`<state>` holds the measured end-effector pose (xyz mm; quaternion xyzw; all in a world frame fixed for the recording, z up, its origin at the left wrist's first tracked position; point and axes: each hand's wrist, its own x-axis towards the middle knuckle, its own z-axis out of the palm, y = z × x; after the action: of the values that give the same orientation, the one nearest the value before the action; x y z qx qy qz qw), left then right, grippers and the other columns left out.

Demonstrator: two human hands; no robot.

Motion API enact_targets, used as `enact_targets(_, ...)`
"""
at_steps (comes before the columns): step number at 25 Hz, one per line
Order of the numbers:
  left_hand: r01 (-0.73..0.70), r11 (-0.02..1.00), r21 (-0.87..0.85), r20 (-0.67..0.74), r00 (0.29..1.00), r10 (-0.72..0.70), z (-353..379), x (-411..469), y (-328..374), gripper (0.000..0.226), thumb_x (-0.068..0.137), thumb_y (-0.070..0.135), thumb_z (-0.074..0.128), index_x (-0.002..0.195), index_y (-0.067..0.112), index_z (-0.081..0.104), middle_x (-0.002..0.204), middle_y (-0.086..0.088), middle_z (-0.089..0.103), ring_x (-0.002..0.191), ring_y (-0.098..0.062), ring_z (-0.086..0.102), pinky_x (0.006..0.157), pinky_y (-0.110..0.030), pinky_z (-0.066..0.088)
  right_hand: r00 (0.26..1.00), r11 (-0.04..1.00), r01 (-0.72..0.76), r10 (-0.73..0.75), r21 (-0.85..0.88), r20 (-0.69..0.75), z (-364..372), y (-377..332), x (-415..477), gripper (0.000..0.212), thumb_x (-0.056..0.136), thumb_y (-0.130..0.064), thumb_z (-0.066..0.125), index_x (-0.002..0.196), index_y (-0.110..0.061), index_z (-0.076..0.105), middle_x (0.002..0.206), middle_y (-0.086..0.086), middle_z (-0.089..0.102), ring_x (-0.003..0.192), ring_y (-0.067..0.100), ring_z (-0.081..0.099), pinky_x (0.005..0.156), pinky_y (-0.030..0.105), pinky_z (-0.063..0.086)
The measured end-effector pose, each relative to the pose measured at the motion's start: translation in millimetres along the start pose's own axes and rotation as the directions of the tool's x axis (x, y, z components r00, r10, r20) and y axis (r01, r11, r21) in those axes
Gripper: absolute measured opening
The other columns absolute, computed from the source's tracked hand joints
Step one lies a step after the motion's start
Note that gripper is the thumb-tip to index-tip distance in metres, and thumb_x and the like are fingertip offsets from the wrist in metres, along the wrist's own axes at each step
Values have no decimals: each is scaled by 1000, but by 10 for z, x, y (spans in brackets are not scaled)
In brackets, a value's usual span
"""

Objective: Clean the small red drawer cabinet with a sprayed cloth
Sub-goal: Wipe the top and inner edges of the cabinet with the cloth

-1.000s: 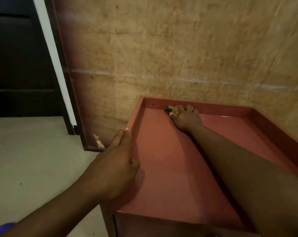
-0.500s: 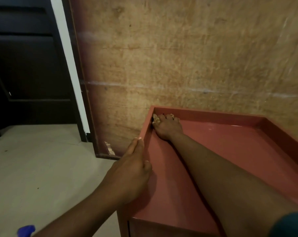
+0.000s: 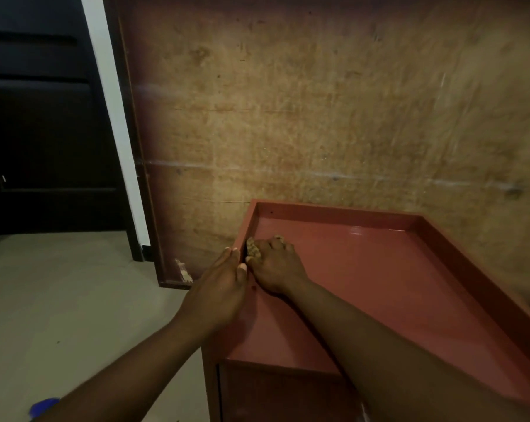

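Head view: the fingers of the right hand are curled over a small crumpled tan cloth. They grip it and press it into the angle where the recessed top of the small red drawer cabinet meets its raised left rim, roughly midway along that rim. The right forearm lies diagonally across the cabinet's top from its near right side. Just across the same rim, the left hand rests against the cabinet's outer left side, its fingers straight, together and holding nothing, and its thumb lies on the rim just beside the right hand. The cabinet's top is glossy, with a raised lip along its left, far and right edges. Below the near edge, a drawer front shows in shadow. Behind the cabinet stands a large scuffed brown wooden panel, chipped at its lower left corner; whether it touches the cabinet cannot be told. Left of the cabinet lies a pale floor. Farther left, past the panel, are a white strip and a dark door. Near the cabinet's near left side a blue object sits partly hidden by the left forearm, too little of it showing to identify.
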<state>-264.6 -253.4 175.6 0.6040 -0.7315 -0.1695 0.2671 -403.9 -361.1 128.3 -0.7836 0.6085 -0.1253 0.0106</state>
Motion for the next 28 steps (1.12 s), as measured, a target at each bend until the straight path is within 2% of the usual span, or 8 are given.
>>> enact_targets(4, 11, 1000, -5, 4, 1000, -11, -57, -33, 76, 50, 104, 31, 25, 149, 11, 31, 159, -9, 28, 146, -23, 26, 116, -33, 18, 1000, 995, 21, -20, 99, -17, -150, -222, -640, 60, 96, -49, 17, 144, -24, 43, 146, 12, 48, 140, 34, 34, 116, 48, 24)
enact_targets(6, 20, 999, -26, 16, 1000, -20, -77, -65, 105, 48, 104, 30, 26, 145, 8, 38, 154, -13, 37, 137, -30, 40, 113, -40, 27, 1000, 996, 24, -24, 87, 5, -191, -343, -941, 69, 89, -53, 10, 137, -21, 47, 141, 11, 51, 135, 33, 38, 115, 46, 26)
enact_targets(8, 12, 1000, -27, 12, 1000, -11, -96, -91, 134, 44, 103, 28, 26, 134, 4, 46, 142, -17, 48, 124, -33, 50, 106, -43, 37, 1000, 994, 14, -16, 104, 14, -217, -454, -1186, 61, 91, -53, 18, 130, -20, 50, 138, 9, 51, 133, 32, 39, 115, 47, 26)
enact_targets(10, 21, 1000, 9, 8, 1000, -21, -119, -109, 150, 41, 102, 26, 28, 128, 2, 49, 135, -17, 52, 122, -34, 50, 102, -43, 36, 1000, 991, 12, -12, 137, -3, -236, -542, -1392, 48, 95, -49, 30, 125, -20, 52, 136, 7, 50, 130, 32, 38, 115, 47, 25)
enact_targets(15, 33, 996, 80, 10, 999, -34, -162, -154, 189, 35, 99, 21, 30, 120, 2, 52, 127, -16, 56, 115, -34, 54, 98, -45, 42, 1000, 991, 11, -11, 132, -3, -263, -646, -1726, 49, 94, -50, 36, 129, -19, 50, 137, 6, 48, 129, 31, 36, 113, 45, 28)
enact_targets(20, 50, 991, 120, 48, 997, -56, -147, -165, 187, 41, 101, 16, 31, 133, -4, 46, 141, -21, 45, 130, -32, 44, 107, -42, 36, 998, 994, 56, -58, 98, 13, -320, -605, -1751, 49, 94, -48, 42, 131, -17, 49, 139, 10, 48, 131, 33, 38, 116, 45, 25)
enact_targets(24, -21, 978, 208, 70, 998, 6, -154, -165, 176, 44, 102, 15, 29, 138, -6, 41, 152, -20, 34, 141, -28, 32, 113, -34, 24, 999, 992, 46, -44, 118, -20, -385, -139, -1939, 53, 93, -48, 45, 140, -22, 46, 142, 8, 48, 133, 30, 36, 116, 38, 24)
enact_targets(28, -49, 969, 240, 76, 997, 32, -140, -122, 127, 43, 101, 14, 33, 139, -5, 39, 149, -20, 37, 137, -31, 38, 111, -39, 30, 993, 991, -98, 103, 92, -50, -580, 598, -2272, 52, 95, -46, 44, 143, -26, 45, 144, 1, 48, 136, 25, 37, 116, 33, 22)
